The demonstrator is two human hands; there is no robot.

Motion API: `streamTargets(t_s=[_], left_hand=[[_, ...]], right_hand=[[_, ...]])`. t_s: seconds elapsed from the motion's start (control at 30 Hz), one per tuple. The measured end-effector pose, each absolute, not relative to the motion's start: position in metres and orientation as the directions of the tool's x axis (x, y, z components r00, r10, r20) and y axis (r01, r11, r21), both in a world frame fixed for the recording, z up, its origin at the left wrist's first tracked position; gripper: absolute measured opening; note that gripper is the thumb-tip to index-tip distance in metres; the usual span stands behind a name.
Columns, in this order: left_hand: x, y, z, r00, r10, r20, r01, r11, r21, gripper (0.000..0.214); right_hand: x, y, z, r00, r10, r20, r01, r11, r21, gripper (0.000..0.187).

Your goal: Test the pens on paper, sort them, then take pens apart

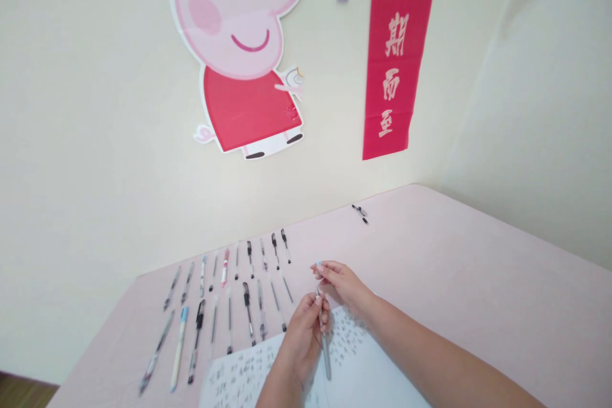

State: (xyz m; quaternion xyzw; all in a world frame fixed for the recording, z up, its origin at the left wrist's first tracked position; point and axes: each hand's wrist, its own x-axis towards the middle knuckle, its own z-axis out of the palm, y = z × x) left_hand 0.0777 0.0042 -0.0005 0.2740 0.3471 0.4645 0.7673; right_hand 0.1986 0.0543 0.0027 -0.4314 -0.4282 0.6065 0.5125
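Note:
My left hand (302, 331) is closed around a grey pen (326, 360), its thin tip pointing up and away from me. A little above it, my right hand (342, 279) pinches a small light-blue piece, seemingly a pen cap (319, 264), partly hidden by the fingertips. The cap and the pen's tip are apart. Both hands are over the top edge of white paper (377, 382) covered partly with handwritten characters, some of it hidden by my left forearm.
Several pens lie in two rows on the pink tabletop to the left, among them a cream pen with a blue cap (178, 350) and a pink-and-white pen (225, 268). Small black pen parts (361, 211) lie near the wall. A pig cutout (253, 108) and a red banner (396, 95) hang there.

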Motion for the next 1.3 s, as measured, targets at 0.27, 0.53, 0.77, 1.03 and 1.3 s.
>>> streamTargets(t_s=[0.27, 0.53, 0.77, 1.03, 1.3], left_hand=[[0.075, 0.004, 0.008, 0.258, 0.933, -0.250, -0.610, 0.358, 0.707, 0.026], [0.068, 0.007, 0.012, 0.146, 0.960, -0.240, -0.652, 0.276, 0.706, 0.031], [0.072, 0.009, 0.009, 0.137, 0.956, -0.260, -0.596, 0.289, 0.750, 0.035], [0.075, 0.006, 0.001, 0.155, 0.963, -0.222, -0.518, 0.271, 0.811, 0.026], [0.075, 0.007, 0.000, 0.178, 0.959, -0.222, -0.471, 0.281, 0.836, 0.027]], right_hand=[[0.224, 0.070, -0.016, -0.002, 0.965, 0.263, 0.497, 0.229, -0.837, 0.022], [0.224, 0.058, -0.005, -0.199, 0.948, 0.248, 0.817, 0.300, -0.492, 0.018], [0.221, 0.057, -0.003, -0.185, 0.925, 0.331, 0.715, 0.358, -0.601, 0.020], [0.201, 0.052, 0.004, -0.142, 0.988, 0.060, 0.020, 0.064, -0.998, 0.030], [0.199, 0.044, 0.013, -0.176, 0.978, -0.112, -0.185, -0.145, -0.972, 0.037]])
